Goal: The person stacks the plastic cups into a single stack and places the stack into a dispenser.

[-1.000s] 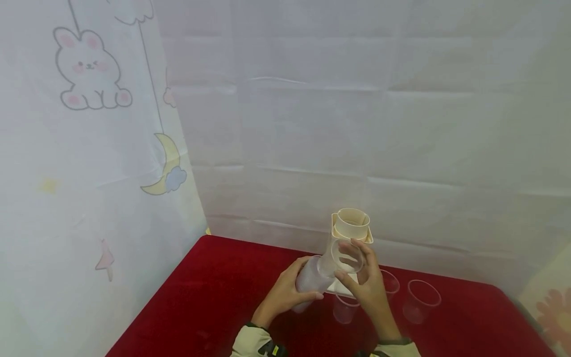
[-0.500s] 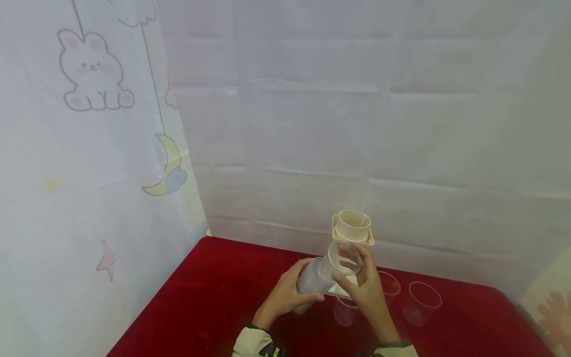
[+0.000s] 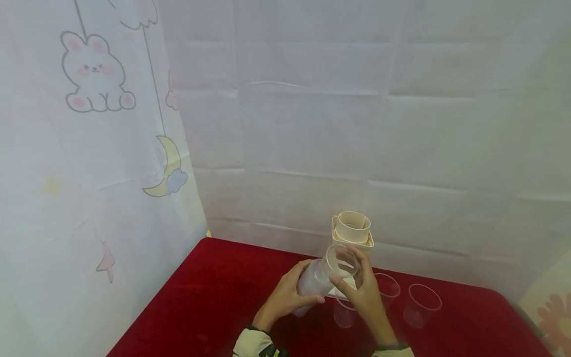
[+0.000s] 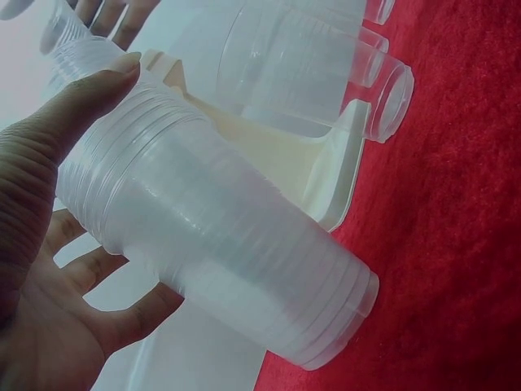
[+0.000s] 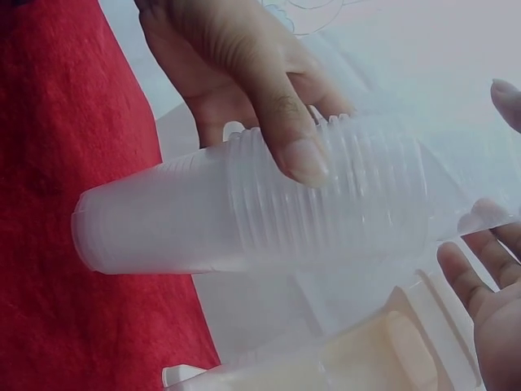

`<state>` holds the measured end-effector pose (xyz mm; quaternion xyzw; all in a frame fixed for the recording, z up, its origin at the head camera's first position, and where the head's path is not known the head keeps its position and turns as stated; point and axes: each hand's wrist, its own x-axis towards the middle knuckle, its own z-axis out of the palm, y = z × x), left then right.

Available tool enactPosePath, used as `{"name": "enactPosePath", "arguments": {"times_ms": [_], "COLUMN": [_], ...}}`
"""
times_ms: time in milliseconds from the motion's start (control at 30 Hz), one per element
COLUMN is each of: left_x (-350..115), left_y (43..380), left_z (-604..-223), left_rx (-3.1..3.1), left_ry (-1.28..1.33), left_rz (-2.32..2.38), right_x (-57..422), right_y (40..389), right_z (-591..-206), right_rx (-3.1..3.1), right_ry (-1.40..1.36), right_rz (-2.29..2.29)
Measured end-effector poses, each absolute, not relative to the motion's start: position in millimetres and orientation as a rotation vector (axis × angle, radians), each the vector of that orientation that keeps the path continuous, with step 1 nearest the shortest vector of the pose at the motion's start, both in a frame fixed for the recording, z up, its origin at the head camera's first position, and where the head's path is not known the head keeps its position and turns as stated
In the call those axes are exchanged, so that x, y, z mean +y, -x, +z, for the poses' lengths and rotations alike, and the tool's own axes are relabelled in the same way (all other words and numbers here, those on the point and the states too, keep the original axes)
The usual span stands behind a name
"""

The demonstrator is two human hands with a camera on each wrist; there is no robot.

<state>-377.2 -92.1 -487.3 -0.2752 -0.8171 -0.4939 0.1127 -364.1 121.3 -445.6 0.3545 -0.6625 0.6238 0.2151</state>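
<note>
Gripped between thumb and fingers of the left hand (image 3: 287, 292), above a counter covered in red cloth (image 3: 214, 297): a tilted stack of nested, clear plastic cups (image 3: 312, 281), mouths toward the right hand (image 3: 366, 290). Held near the rim by thumb and fingers of that right hand: the outermost clear plastic cup (image 3: 335, 263), jutting from the mouth of the stack. Seen just behind, on the counter: a cream plastic stand topped by a round, open tube (image 3: 352, 230). Standing upright below and beside the right hand: three single clear plastic cups (image 3: 344, 315) (image 3: 388, 287) (image 3: 422, 305).

Likely in hand: freeing the outermost cup from the stack. Best done by holding the rims firmly on the left, yet lightly enough to spare thin walls, and drawing straight along the line of the stack, perhaps with a slight twist. Worth checking for a second cup clinging behind. Wise, too, to steer clear of the stand and the cups standing below, light enough to tip at a brush.
</note>
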Motion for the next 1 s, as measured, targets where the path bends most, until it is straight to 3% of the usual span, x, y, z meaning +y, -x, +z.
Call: {"name": "enactPosePath", "arguments": {"times_ms": [1000], "left_x": [-93], "left_y": [376], "left_z": [-488], "left_rx": [-2.405], "left_ry": [0.805], "left_rz": [-1.447], "right_x": [113], "right_y": [374], "right_z": [-473], "right_rx": [-1.860], "right_ry": [-0.983], "right_rz": [1.678]}}
